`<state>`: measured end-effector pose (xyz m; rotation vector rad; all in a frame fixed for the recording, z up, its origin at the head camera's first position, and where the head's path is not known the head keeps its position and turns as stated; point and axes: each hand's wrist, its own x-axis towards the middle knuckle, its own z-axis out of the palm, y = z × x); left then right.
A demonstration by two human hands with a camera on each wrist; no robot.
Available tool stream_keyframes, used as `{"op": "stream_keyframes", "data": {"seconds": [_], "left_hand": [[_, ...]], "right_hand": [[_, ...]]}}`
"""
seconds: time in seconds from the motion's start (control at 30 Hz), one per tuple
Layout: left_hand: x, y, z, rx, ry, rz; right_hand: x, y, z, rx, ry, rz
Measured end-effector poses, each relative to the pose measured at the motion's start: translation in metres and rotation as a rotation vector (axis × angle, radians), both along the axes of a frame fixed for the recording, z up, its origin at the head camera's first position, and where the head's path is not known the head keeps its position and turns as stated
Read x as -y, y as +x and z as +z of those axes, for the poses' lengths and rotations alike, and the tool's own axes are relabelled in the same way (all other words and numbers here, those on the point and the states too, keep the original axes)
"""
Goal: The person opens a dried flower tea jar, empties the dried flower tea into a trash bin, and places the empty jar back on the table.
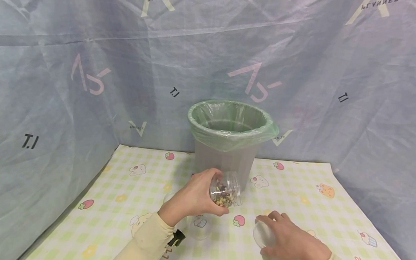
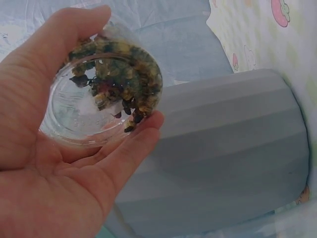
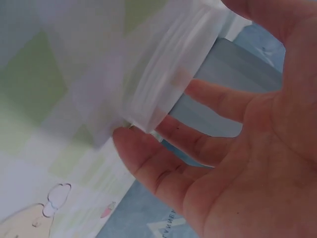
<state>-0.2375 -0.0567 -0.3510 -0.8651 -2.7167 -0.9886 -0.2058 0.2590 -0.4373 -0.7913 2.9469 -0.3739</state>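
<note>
My left hand (image 1: 199, 194) grips a clear plastic jar (image 1: 236, 186) tilted on its side. Its threaded mouth points right, and dried, tea-like bits (image 1: 223, 196) lie along its lower wall. In the left wrist view, thumb and fingers wrap the jar around the yellowish and dark bits (image 2: 133, 82). At the right, my right hand (image 1: 288, 236) holds a translucent round lid (image 1: 263, 235) by its edge, just over the tablecloth. The right wrist view shows the ribbed rim of this lid (image 3: 171, 69) between thumb and fingertips.
Behind the jar stands a grey bin (image 1: 224, 158) with a green bag (image 1: 228, 138) folded over its rim. A faint clear round object (image 1: 201, 233) is on the checked tablecloth (image 1: 118, 219) near my left wrist. Blue-grey cloth (image 1: 154, 76) hangs behind and at both sides.
</note>
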Motion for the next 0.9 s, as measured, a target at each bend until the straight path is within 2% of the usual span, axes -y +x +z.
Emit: {"op": "stream_keyframes", "data": {"seconds": [0.2, 0.4, 0.9], "left_hand": [[0.001, 0.001, -0.001, 0.013, 0.005, 0.011], [0.0, 0.001, 0.0, 0.007, 0.012, 0.007], [0.001, 0.001, 0.0, -0.006, 0.012, -0.005]], "right_hand": [[-0.002, 0.002, 0.006, 0.009, -0.002, -0.027], [-0.004, 0.003, 0.03, -0.002, -0.055, -0.015], [-0.002, 0.008, 0.101, -0.314, -0.151, 0.014]]}}
